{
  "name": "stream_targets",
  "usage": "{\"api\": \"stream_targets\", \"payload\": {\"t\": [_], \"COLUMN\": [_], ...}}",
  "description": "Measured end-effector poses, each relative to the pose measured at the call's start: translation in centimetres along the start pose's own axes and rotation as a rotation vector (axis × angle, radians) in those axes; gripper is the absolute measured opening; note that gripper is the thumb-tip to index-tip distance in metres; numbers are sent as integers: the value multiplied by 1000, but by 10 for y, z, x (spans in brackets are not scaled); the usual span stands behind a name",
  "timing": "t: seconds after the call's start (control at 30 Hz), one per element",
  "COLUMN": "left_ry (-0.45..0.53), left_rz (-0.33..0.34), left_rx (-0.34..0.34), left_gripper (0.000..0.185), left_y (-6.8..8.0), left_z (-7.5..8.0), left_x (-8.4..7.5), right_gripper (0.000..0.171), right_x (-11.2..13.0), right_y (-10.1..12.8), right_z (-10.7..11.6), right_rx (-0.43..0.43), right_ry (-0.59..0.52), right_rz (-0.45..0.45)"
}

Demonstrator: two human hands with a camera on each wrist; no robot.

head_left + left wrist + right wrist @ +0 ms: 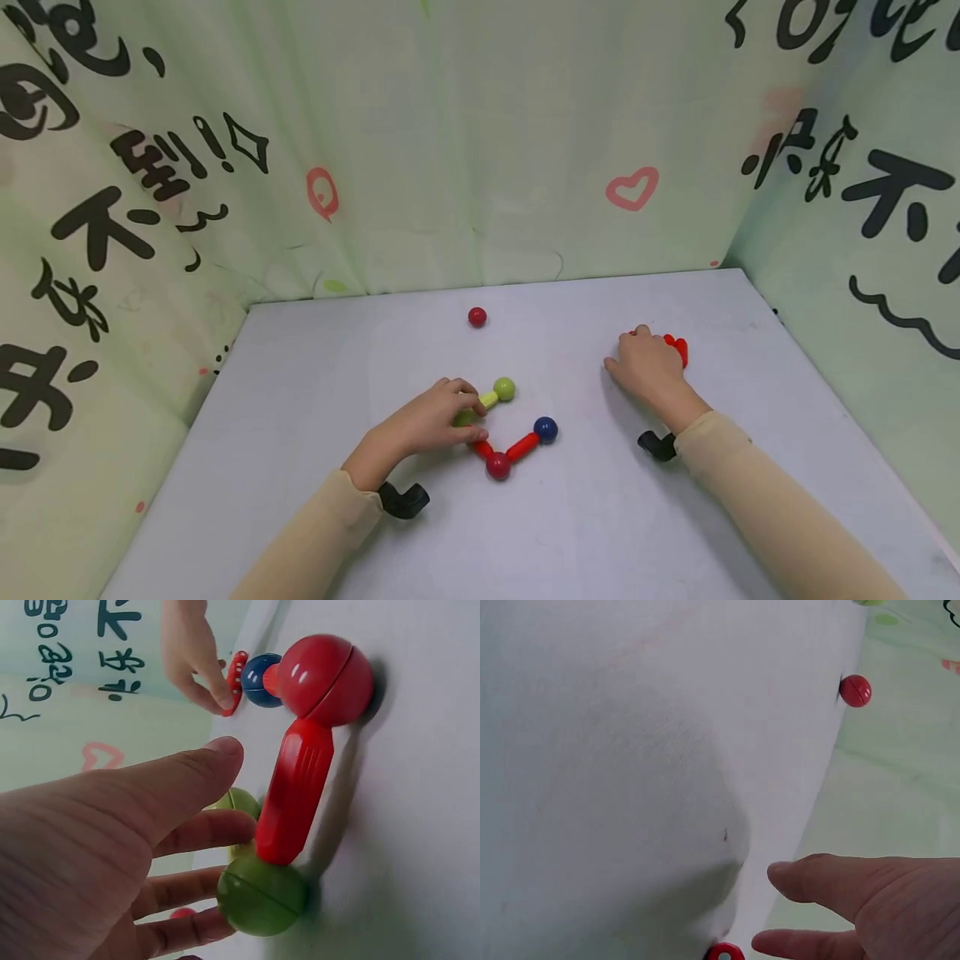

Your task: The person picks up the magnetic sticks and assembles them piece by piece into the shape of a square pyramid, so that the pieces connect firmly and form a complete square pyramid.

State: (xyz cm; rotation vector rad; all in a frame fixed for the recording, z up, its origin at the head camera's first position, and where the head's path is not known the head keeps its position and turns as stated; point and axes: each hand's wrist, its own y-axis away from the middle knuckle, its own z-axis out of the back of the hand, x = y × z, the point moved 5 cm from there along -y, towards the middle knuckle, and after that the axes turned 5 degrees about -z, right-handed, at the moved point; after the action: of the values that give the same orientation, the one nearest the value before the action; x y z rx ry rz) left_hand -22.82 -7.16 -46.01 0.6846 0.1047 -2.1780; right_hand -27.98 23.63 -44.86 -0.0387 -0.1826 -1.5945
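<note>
A chain of magnetic-style balls and rods lies in front of my left hand (442, 414). Its near green ball (262, 896) has my left fingertips right at its far side, while the thumb stands apart, straight. From that ball a red rod (294, 791) runs to a red ball (498, 466), and another red rod (522, 447) leads on to a blue ball (546, 429). A yellow-green rod (489, 400) links to a second green ball (504, 388). Over at the right, my right hand (651, 367) reaches to red pieces (682, 350), with thumb and finger extended and apart.
A loose red ball (477, 317) sits near the table's back edge. Printed curtains (480, 167) enclose the white table (600, 517) at the back and both sides. A black wrist mount (403, 502) sticks out below the left wrist, another (657, 446) beside the right.
</note>
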Motion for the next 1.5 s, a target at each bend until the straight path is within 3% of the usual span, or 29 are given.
{"api": "stream_targets", "payload": {"t": [0.33,0.5,0.6,0.73,0.83,0.93,1.2,1.5], "left_ry": [163,201,226,257,271,276,260,231], "left_rz": [-1,32,58,66,53,33,9,9], "left_rx": [120,71,18,-12,-15,-13,-53,-71], "left_gripper": [11,20,37,53,53,47,32,26], "left_y": [6,1,-6,-15,-20,-24,-26,-22], "left_z": [-6,-5,-6,-8,-10,-12,-14,-13], "left_x": [-3,-1,3,5,5,5,4,4], "right_gripper": [40,47,43,34,31,29,23,26], "right_x": [-7,1,13,43,68,87,110,110], "right_y": [-7,-9,-5,8,19,29,47,56], "right_z": [-5,-13,-14,-12,-13,-17,-35,-37], "right_rx": [-69,-41,-30,16,77,121,192,230], "right_ry": [-91,-122,-175,-358,-502,-560,-593,-510], "right_rz": [43,55,57,90,140,207,283,257]}}
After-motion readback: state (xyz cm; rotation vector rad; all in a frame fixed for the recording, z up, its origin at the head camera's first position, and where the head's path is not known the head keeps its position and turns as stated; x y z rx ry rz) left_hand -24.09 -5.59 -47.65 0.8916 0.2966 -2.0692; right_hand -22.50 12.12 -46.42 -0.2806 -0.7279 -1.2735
